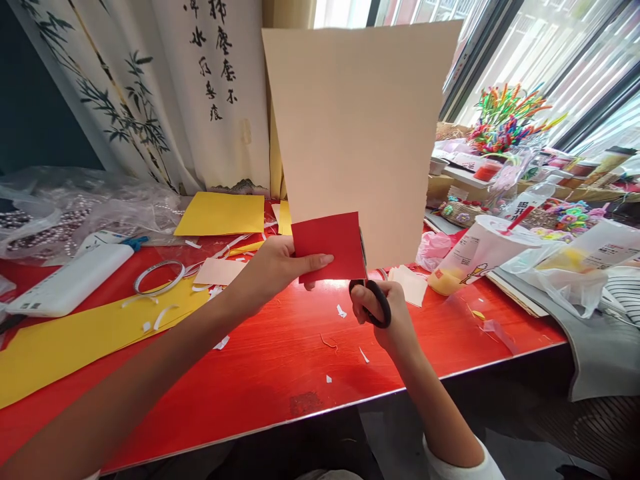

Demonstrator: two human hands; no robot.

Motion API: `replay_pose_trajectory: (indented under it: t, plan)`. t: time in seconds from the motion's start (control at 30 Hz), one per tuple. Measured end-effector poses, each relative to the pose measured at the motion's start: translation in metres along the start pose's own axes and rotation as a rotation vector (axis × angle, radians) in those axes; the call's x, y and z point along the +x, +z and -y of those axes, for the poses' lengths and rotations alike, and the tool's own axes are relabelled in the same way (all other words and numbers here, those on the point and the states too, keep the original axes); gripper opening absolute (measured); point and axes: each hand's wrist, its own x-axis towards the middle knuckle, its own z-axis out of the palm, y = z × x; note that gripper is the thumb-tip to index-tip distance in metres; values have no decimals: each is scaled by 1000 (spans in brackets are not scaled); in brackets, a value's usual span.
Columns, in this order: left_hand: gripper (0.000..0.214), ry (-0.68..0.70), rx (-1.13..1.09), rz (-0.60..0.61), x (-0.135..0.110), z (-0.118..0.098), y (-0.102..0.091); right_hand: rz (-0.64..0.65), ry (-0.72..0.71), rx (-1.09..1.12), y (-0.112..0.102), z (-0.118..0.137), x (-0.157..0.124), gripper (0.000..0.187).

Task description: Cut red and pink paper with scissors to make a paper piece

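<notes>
My left hand [287, 263] pinches a red card [330, 233] near its left and lower edge, thumb in front, holding it up above the table. My right hand [390, 313] grips black-handled scissors [383, 308], fingers through the loops. Their blades point upward at the card's right edge and are mostly hidden behind it, so I cannot tell how far they are apart. Behind the card, a large beige sheet [360, 133] stands upright.
Yellow paper [220, 213], a yellow strip [100, 333], a tape roll [160, 277] and a white power bank [70, 280] lie left on the red table [280, 373]. Paper scraps dot the middle. A tilted drink cup [480, 253] and plastic bags [575, 273] are at the right.
</notes>
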Motion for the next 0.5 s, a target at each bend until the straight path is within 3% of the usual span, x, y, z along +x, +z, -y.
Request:
replay_pose_trajectory:
  t: [0.5]
  plan:
    - [34, -10, -16, 27, -1, -1, 3, -9, 7, -23, -1, 7, 2, 53]
